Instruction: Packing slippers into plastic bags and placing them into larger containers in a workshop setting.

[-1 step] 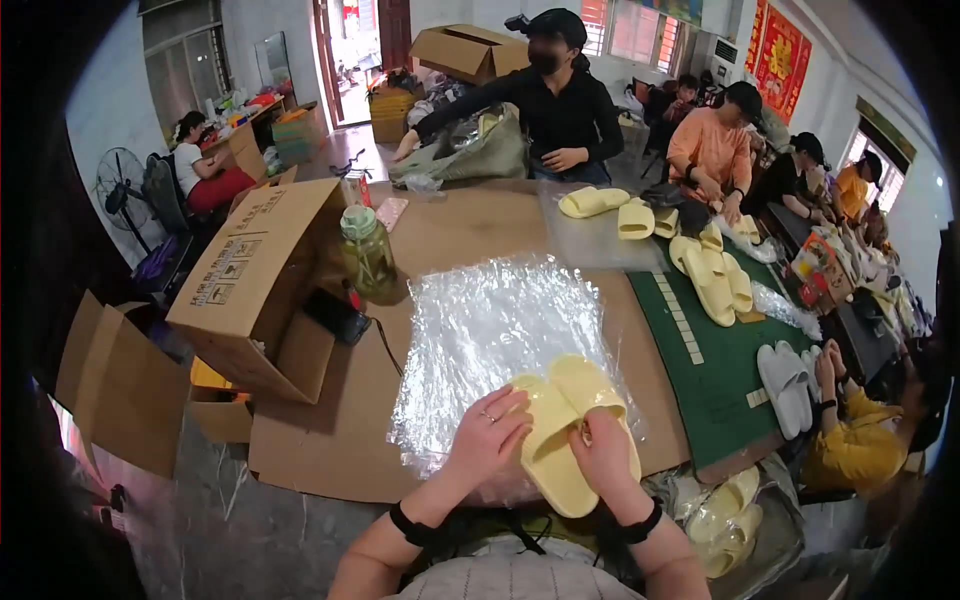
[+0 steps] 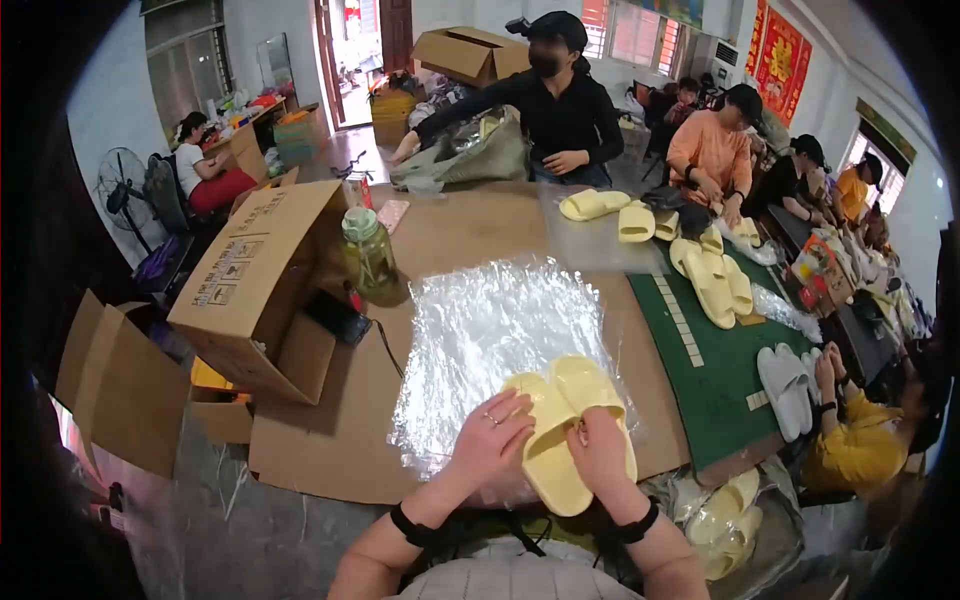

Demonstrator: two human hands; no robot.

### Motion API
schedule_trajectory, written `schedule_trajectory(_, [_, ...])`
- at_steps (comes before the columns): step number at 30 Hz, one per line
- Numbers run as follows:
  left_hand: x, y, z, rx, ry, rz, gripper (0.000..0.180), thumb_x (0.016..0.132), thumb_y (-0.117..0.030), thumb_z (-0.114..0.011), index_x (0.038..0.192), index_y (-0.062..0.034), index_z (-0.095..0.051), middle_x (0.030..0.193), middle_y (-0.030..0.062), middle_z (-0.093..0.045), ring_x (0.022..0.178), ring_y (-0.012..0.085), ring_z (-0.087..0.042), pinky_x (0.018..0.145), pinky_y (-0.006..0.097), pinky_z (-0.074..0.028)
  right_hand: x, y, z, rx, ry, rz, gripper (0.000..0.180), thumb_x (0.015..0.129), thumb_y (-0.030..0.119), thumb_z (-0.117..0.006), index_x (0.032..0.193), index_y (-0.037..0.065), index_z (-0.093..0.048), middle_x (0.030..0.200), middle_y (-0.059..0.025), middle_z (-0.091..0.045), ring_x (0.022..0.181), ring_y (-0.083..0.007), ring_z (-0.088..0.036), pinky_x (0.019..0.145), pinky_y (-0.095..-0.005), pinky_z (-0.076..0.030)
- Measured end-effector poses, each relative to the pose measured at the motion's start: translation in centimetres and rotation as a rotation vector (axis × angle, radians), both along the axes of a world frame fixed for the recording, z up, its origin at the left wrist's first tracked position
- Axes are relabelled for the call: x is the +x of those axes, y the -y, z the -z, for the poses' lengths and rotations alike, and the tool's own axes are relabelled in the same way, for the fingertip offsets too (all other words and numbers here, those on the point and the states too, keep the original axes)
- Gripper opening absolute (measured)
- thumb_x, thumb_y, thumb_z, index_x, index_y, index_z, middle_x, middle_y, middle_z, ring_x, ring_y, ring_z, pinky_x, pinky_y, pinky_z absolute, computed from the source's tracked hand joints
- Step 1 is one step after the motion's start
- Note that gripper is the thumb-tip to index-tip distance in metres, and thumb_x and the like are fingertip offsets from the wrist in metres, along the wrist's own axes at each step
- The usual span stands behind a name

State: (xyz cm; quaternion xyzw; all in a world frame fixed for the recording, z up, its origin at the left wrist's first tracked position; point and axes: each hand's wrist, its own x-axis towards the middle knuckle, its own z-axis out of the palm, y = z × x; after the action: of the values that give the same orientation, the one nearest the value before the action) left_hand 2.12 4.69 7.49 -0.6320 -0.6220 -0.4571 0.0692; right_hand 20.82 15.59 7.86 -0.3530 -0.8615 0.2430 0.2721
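A pair of pale yellow slippers is held side by side in front of me, over the near edge of a stack of clear plastic bags. My left hand has its bent fingers against the outer edge of the left slipper; a ring shows on one finger. My right hand is closed at the right slipper, its fingertips curled in between the two slippers and partly hidden. Black bands are on both wrists.
Cardboard covers the table. To the left stand an open carton, a green bottle and a dark phone. Right lies a green mat with more yellow slippers. Bagged slippers sit low right. Several people work beyond.
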Motion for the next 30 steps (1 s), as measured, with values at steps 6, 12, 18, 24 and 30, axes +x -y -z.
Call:
schedule_trajectory(6, [0.6,0.4,-1.5,-0.015,0.071,0.077,0.018,0.084,-0.009,-0.073,0.102,-0.0068,-0.071,0.119,0.0085,-0.068,0.113,0.0314,-0.064,0.095,0.04,-0.053,-4.5,-0.8,2.5,0.059,-0.057,-0.034,0.018,0.088,0.013,-0.066,0.094,0.001,-0.054,0.09,-0.0223,-0.056,0.082,-0.0426,-0.057,0.071,-0.0489,-0.048])
schedule_trajectory(12, [0.1,1.0,-3.0,-0.048,0.329,0.228,0.022,0.084,0.002,-0.066,0.104,-0.0038,-0.074,0.12,0.0112,-0.069,0.112,0.0286,-0.065,0.094,0.037,-0.053,-6.8,-0.4,2.0,0.11,-0.041,-0.146,0.025,0.083,0.005,-0.066,0.104,0.001,-0.052,0.094,-0.022,-0.057,0.088,-0.0421,-0.058,0.072,-0.049,-0.049])
schedule_trajectory(18, [-1.1,1.8,-2.3,-0.085,0.481,0.219,0.014,0.09,-0.006,-0.064,0.1,-0.0041,-0.073,0.124,0.0127,-0.067,0.116,0.0303,-0.062,0.099,0.038,-0.049,-8.3,-0.2,2.1,0.171,0.1,-0.13,0.027,0.081,0.008,-0.066,0.104,0.005,-0.052,0.097,-0.0187,-0.056,0.091,-0.0397,-0.059,0.074,-0.0472,-0.051])
schedule_trajectory(24, [-1.4,1.4,-2.0,-0.143,0.465,0.158,0.013,0.093,-0.01,-0.059,0.099,-0.0039,-0.07,0.129,0.0147,-0.064,0.119,0.0318,-0.059,0.101,0.04,-0.046,-7.8,0.4,2.6,0.083,0.02,-0.192,0.02,0.085,0.011,-0.063,0.101,0.005,-0.052,0.098,-0.0171,-0.056,0.088,-0.039,-0.06,0.073,-0.0479,-0.051])
schedule_trajectory(30, [-1.0,0.5,-1.5,-0.182,0.524,0.34,0.011,0.091,-0.002,-0.057,0.098,-0.0031,-0.065,0.132,0.0146,-0.063,0.118,0.0343,-0.059,0.101,0.04,-0.046,-7.6,-1.9,3.8,0.095,-0.047,-0.073,0.023,0.081,0.009,-0.069,0.097,0.004,-0.054,0.094,-0.0183,-0.055,0.077,-0.0405,-0.06,0.068,-0.0491,-0.05])
